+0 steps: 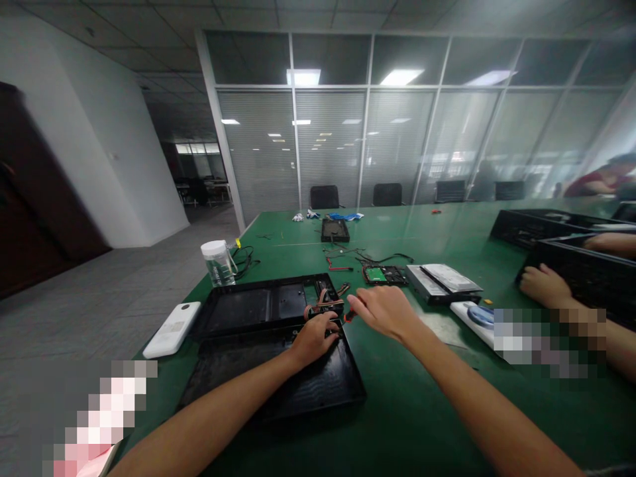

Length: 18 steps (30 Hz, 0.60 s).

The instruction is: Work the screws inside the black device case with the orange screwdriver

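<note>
An opened black plastic case [248,305] lies on the table before me, its two halves side by side. Inside its right end is a bundle of striped wires [322,305]. My left hand [315,339] rests at the inner edge between the halves, fingers curled on the case close to the wires. Just right of it, my right hand [385,310] is closed around a small red-handled tool [350,311], whose tip points toward the case's right end. The tool's exact kind is mostly hidden by my fingers.
A clear bottle [218,265] and a white power bank [172,330] stand at left. Beyond my right hand are a green circuit board [380,274] and a silver drive-like box [442,281]. Another person's hand [546,285] touches a large black chassis [586,271] at right.
</note>
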{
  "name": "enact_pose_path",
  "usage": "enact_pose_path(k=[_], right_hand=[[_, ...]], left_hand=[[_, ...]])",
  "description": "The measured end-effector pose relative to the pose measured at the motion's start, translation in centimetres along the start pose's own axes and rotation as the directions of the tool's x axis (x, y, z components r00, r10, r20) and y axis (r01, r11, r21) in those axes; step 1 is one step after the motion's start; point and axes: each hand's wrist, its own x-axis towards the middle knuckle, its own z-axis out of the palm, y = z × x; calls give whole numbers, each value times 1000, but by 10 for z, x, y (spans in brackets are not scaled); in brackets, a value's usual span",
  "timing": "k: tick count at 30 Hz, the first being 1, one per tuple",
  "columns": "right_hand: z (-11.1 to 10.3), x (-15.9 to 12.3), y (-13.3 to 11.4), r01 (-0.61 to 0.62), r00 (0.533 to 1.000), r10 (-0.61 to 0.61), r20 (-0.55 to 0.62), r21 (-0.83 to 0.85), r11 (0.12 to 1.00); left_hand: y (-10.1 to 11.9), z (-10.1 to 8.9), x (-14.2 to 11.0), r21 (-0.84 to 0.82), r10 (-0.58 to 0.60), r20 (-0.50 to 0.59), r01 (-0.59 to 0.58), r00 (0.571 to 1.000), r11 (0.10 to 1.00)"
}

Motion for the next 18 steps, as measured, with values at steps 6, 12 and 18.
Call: enact_pose_path(k=[6,12,18], right_hand=[[-26,25,-34,129,975,-130,182,15,992],[-34,36,-37,78,977,-56,205,-102,992],[-34,38,-36,-7,973,46,225,-171,985]], left_hand=[[-3,2,-1,9,27,-13,-27,1000,1000],[-2,2,-1,48,37,-36,-35,999,998],[2,-1,-1,76,57,-23,-55,998,996]])
